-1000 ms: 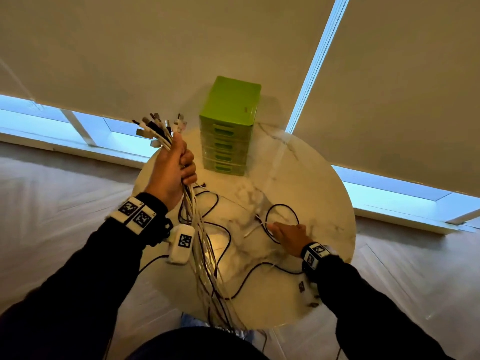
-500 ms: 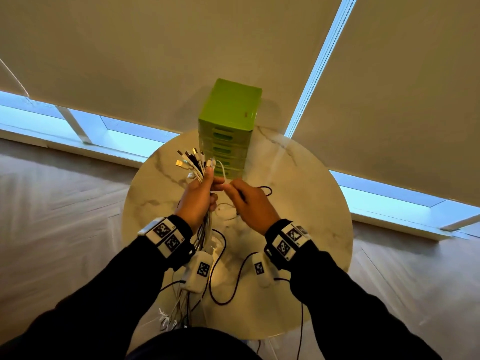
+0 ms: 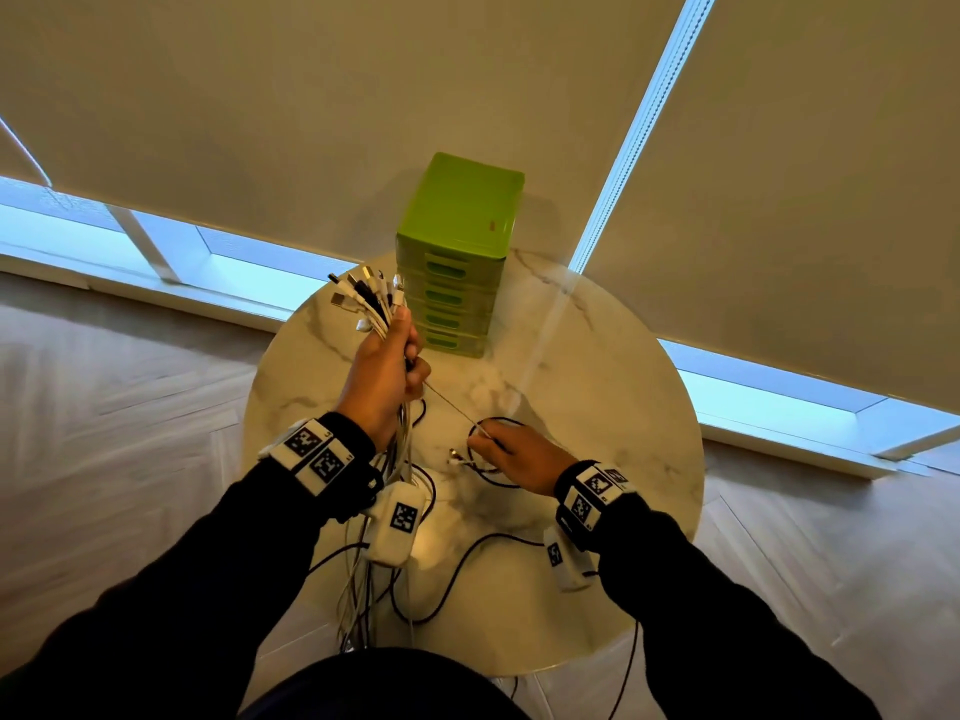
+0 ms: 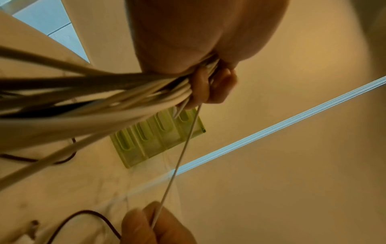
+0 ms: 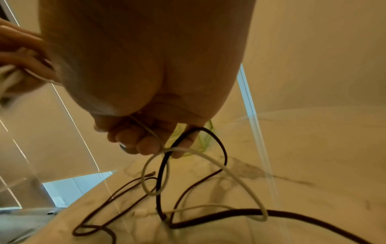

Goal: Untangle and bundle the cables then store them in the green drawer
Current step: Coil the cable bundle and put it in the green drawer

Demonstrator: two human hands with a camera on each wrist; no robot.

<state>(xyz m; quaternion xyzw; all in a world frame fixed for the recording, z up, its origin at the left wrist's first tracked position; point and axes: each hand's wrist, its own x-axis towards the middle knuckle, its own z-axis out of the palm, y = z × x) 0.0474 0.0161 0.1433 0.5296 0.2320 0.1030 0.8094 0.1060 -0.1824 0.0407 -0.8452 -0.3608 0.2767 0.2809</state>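
Left hand [image 3: 382, 379] raised over tabletop [image 3: 597, 376], grip clenched round bundle [image 3: 387, 459] of cables, mostly white, a few black. Connector ends [image 3: 363, 298] fanned out above the fist: white, black and metal-tipped plugs. Below the fist, strands hanging loose past the tabletop's near edge. In left wrist view, bundle [image 4: 94, 99] packed tight between palm and curled fingers [image 4: 200, 85].

Thin white cable [image 3: 451, 405] drawn taut from left grip down to right hand [image 3: 519, 457]. Right grip pinching that cable, fingers [image 5: 133, 138] curled on it just above the tabletop. In left wrist view, same cable [image 4: 179, 156] running straight into right hand [image 4: 156, 224]. Beyond right grip, white cable [image 5: 219, 166] slack in one loop, crossing a loop of black cable [image 5: 221, 148]. Black cable [image 3: 467, 553] lying in curves on the tabletop under and near right hand; a small metal-tipped plug [image 3: 456, 454] just left of it.

Green drawers [image 3: 457, 262], a stack of closed drawers with slot handles, standing at the tabletop's far edge, just beyond left grip. Contents cannot be told. No cable touching the unit.

Tagged bands on both wrists.
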